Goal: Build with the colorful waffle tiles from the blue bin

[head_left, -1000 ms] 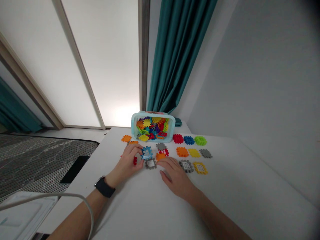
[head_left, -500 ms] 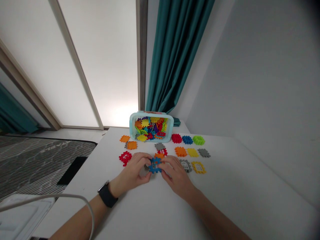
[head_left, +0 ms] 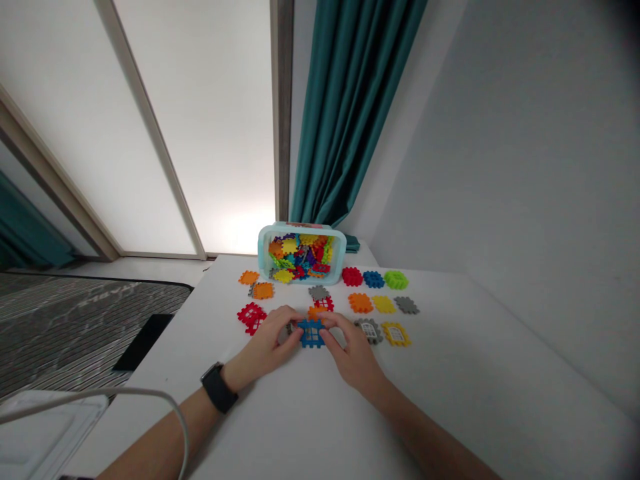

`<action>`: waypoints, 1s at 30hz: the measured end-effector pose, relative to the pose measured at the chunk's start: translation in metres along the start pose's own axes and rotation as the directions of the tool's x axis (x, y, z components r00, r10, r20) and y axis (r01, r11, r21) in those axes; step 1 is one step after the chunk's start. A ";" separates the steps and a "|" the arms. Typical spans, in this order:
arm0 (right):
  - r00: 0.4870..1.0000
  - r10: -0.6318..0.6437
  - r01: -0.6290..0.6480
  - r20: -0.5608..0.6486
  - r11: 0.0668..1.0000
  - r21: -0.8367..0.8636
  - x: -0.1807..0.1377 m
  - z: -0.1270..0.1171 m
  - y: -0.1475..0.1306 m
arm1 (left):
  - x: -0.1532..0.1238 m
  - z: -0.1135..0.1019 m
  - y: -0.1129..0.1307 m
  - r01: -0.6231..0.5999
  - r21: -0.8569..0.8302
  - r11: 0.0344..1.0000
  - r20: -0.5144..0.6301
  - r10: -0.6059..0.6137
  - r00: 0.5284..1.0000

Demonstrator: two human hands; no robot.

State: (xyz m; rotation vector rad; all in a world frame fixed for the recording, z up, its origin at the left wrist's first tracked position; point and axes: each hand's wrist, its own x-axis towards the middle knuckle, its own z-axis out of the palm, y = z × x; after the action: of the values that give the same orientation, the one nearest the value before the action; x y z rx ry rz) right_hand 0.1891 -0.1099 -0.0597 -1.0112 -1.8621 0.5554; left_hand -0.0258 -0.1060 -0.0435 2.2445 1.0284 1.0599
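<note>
Head view: a blue window-frame tile [head_left: 311, 333] is pinched between the left hand [head_left: 267, 345] and the right hand [head_left: 353, 350], flat on the white table [head_left: 450, 373] and directly between the two sets of fingertips. Each hand is closed on an opposite side edge, so neither is nearer. A grey tile [head_left: 289, 329] is partly hidden under the left fingers. Loose tiles and a tipped bin [head_left: 301, 252] lie beyond, nearer the curtain [head_left: 350, 113].

Both hands [head_left: 310, 343] pinch a blue tile [head_left: 311, 332].
</note>
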 end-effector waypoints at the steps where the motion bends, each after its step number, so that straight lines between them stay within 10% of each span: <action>1: 0.999 0.039 -0.039 -0.003 0.999 0.037 -0.001 0.001 0.001 | 0.000 0.000 0.000 -0.014 0.026 1.000 -0.006 0.014 1.000; 13: 0.978 0.189 -0.169 -0.090 0.965 0.199 0.001 0.004 0.005 | -0.003 0.001 -0.002 -0.138 0.336 0.932 -0.062 0.168 0.984; 21: 0.941 -0.312 0.337 0.131 0.901 -0.273 0.003 -0.021 -0.003 | -0.002 -0.005 -0.009 -0.002 0.190 0.982 -0.124 0.026 0.992; 30: 0.880 -0.397 0.468 0.261 0.820 -0.330 0.004 -0.028 -0.002 | -0.006 -0.004 -0.012 -0.107 0.118 0.987 -0.031 0.112 0.993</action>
State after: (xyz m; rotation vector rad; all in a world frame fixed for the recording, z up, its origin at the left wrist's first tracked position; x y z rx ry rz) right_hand 0.2117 -0.1084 -0.0428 -0.7469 -2.3367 -0.0014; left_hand -0.0371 -0.1031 -0.0516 2.4075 1.0161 1.1178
